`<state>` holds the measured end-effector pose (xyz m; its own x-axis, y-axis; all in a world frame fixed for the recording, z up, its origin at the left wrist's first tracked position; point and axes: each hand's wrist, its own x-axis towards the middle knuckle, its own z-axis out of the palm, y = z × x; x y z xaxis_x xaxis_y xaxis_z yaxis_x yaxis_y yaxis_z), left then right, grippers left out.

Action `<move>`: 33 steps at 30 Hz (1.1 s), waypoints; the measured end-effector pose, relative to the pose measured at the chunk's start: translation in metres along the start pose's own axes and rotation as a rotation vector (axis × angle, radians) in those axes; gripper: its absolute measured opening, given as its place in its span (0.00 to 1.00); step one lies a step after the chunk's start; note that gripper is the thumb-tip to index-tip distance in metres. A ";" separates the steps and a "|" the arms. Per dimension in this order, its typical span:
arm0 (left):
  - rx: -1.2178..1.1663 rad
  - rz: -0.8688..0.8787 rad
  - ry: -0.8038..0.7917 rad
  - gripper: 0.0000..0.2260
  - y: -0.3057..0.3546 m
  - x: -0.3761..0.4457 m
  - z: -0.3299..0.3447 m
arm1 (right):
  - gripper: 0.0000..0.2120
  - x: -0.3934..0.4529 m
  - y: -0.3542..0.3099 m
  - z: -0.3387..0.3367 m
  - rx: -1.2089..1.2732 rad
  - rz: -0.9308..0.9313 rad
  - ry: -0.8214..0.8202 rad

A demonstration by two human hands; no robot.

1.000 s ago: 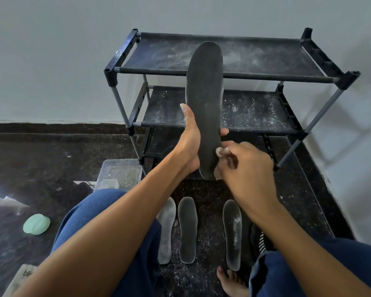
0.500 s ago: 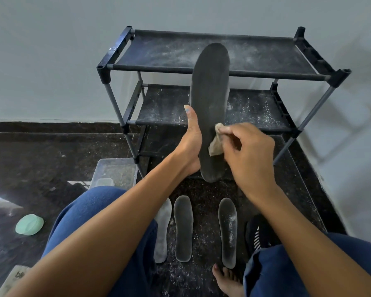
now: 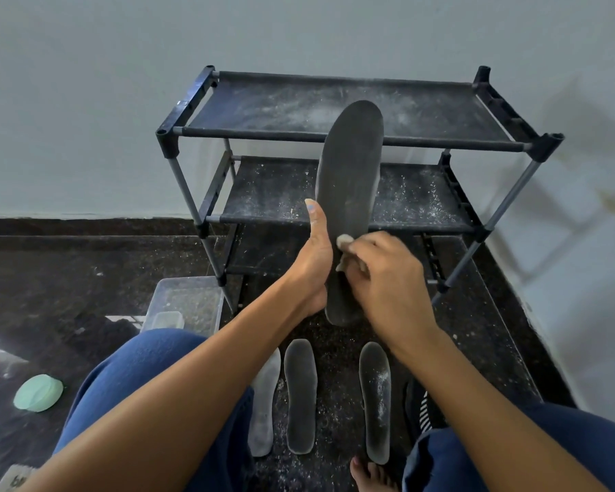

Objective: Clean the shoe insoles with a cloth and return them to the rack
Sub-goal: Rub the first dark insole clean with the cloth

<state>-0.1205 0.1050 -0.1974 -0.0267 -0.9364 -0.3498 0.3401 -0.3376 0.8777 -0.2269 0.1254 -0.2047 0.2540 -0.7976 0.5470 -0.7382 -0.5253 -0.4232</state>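
Observation:
A dark grey insole stands upright in front of the black shoe rack. My left hand grips its lower left edge, thumb pointing up along the side. My right hand pinches a small beige cloth and presses it against the insole's lower half. Three more insoles lie on the floor between my knees: a pale one, a dark one and a dusty one.
The rack's shelves are dusted with white powder. A clear plastic box sits by the rack's left leg. A green object lies on the dark floor at left. A black striped shoe and my bare foot are at lower right.
My right hand with the cloth went up the insole, then came back down toward its lower part. The left hand keeps the same grip.

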 end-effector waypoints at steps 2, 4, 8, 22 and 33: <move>0.006 0.005 -0.044 0.38 -0.005 -0.002 0.002 | 0.06 0.010 0.005 -0.006 -0.012 0.027 0.083; -0.014 -0.005 -0.096 0.38 -0.008 -0.006 0.003 | 0.07 0.014 0.009 -0.009 0.004 0.084 0.126; -0.037 -0.031 -0.160 0.38 -0.013 -0.009 0.000 | 0.10 0.011 0.013 -0.010 0.247 0.163 0.105; -0.199 -0.060 -0.292 0.43 0.017 0.006 -0.025 | 0.11 -0.009 0.004 -0.006 0.484 0.113 -0.091; -0.127 -0.154 -0.346 0.37 -0.003 -0.008 -0.008 | 0.05 0.018 0.019 -0.006 0.085 0.089 0.240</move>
<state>-0.1142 0.1138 -0.1999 -0.3938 -0.8601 -0.3243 0.4206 -0.4824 0.7684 -0.2404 0.1026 -0.1988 0.0274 -0.7537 0.6566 -0.6935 -0.4875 -0.5306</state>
